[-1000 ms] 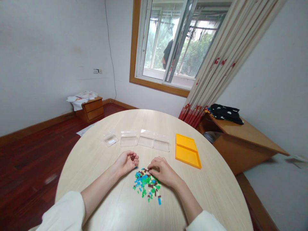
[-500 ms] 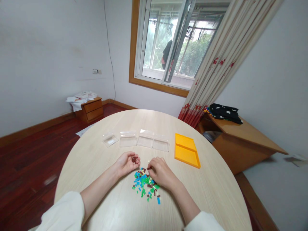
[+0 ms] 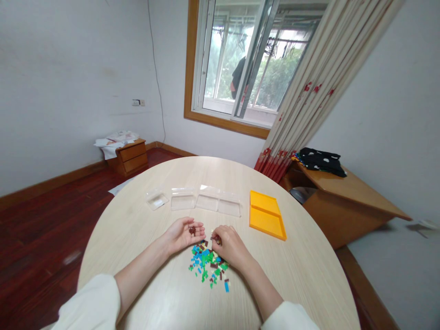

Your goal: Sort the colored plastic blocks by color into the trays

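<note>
My left hand (image 3: 182, 234) is turned palm up, its fingers loosely curled around several small brown building bricks (image 3: 192, 230) lying in the palm. To its right, my right hand (image 3: 227, 243) is closed in a pinch on a brown brick (image 3: 217, 239), partly hidden by the fingers. Just below both hands a loose pile of small building bricks (image 3: 206, 261) in blue, green, brown and pale yellow is spread on the table. A blue brick (image 3: 227, 287) lies at the pile's near right edge.
Beyond the hands stand clear plastic boxes (image 3: 183, 201) in a row, with a smaller clear box (image 3: 156, 200) at the left. An open yellow case (image 3: 267, 214) lies to the right on the round table (image 3: 144, 284). Behind the window, a person (image 3: 237, 78) is partly visible.
My left hand's fingers have stretched out a little to the right, towards my right hand. My right hand has risen slightly from the pile with its pinched brick. The boxes stay put.
</note>
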